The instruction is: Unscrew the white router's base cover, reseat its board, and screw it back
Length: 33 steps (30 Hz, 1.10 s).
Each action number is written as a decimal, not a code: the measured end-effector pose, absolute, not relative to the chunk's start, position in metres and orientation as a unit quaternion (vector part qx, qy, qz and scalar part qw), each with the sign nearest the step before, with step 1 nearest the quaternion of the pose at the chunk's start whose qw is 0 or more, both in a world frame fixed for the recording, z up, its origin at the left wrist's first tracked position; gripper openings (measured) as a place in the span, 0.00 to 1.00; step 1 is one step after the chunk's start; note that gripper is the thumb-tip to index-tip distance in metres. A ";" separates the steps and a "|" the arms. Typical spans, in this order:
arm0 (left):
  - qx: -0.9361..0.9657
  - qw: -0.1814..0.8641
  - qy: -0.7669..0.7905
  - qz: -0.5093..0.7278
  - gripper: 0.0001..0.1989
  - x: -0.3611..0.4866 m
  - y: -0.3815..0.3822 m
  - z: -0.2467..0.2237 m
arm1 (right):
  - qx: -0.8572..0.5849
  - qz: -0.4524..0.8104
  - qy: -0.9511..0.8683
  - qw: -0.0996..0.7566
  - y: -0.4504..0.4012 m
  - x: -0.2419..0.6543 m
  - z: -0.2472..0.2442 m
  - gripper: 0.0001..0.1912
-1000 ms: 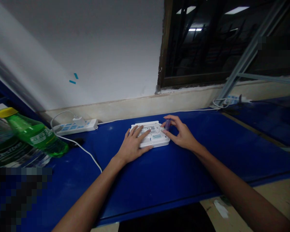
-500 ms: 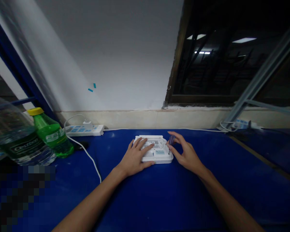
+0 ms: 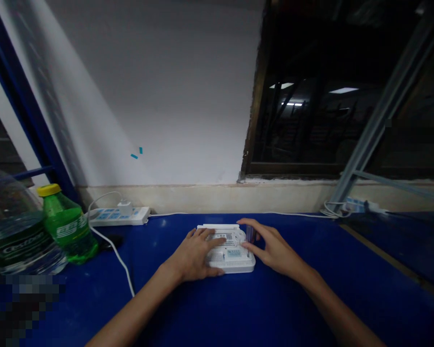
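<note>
White router (image 3: 227,262) lies on the worktop (image 3: 238,308), left hand (image 3: 191,255) flat on it, grip spread; right hand (image 3: 275,248) curves round a small clear part (image 3: 250,234) at its 3 o'clock, clamped or not unclear. A loose hold could drop it.

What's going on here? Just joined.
A person is working with both bare hands at a blue bench. The left hand rests flat on a white vented plastic box, possibly a router, with labels on top. The right hand curves around a small translucent purple item at the box's right edge. A power strip and green bottle stand off to the left.
</note>
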<state>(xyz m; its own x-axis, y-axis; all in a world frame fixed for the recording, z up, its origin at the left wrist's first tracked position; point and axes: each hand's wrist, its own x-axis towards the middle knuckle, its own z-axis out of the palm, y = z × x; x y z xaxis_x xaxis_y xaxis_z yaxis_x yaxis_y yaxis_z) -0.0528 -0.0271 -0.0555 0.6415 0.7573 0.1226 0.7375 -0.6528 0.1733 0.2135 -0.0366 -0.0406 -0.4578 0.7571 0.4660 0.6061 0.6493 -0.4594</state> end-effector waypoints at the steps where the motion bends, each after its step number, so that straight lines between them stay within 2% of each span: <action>1: 0.907 0.051 0.411 0.077 0.44 -0.051 -0.023 -0.049 | -0.405 0.125 -0.856 0.297 -0.037 0.214 -0.033 0.23; 4: 0.912 0.052 0.405 0.026 0.48 -0.044 -0.010 -0.033 | -0.399 0.116 -0.873 0.257 -0.037 0.215 -0.019 0.19; 8: 0.913 0.084 0.400 -0.022 0.54 -0.040 0.002 -0.025 | -0.414 0.096 -0.863 0.272 -0.033 0.215 -0.023 0.12; 11: 0.911 0.086 0.402 -0.022 0.55 -0.040 0.003 -0.025 | -0.400 0.132 -0.860 0.290 -0.031 0.216 -0.026 0.10; 14: 0.912 0.087 0.400 -0.029 0.54 -0.041 0.002 -0.026 | -0.382 0.162 -0.855 0.310 -0.032 0.216 -0.026 0.22; 16: 0.912 0.089 0.400 -0.035 0.54 -0.041 0.001 -0.027 | -0.377 0.159 -0.856 0.316 -0.033 0.213 -0.027 0.26; 22: 0.922 0.087 0.377 -0.029 0.53 -0.047 0.005 -0.028 | -0.394 0.115 -0.840 0.355 -0.029 0.207 -0.039 0.16; 24: 0.925 0.107 0.363 -0.035 0.51 -0.051 0.008 -0.027 | -0.401 0.107 -0.831 0.370 -0.030 0.207 -0.043 0.17; 29: 0.926 0.157 0.339 -0.048 0.47 -0.057 0.015 -0.021 | -0.418 0.097 -0.827 0.364 -0.035 0.205 -0.045 0.32; 33: 0.924 0.164 0.341 -0.052 0.48 -0.056 0.017 -0.018 | -0.431 0.050 -0.819 0.376 -0.035 0.203 -0.046 0.24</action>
<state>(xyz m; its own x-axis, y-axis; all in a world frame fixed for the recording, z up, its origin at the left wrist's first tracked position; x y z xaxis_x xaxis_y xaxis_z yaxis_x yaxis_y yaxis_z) -0.0565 0.0166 -0.0176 0.7623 0.6127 -0.2087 0.6471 -0.7139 0.2677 0.2033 -0.0355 -0.0461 -0.3469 0.7426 0.5728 0.6680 0.6244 -0.4048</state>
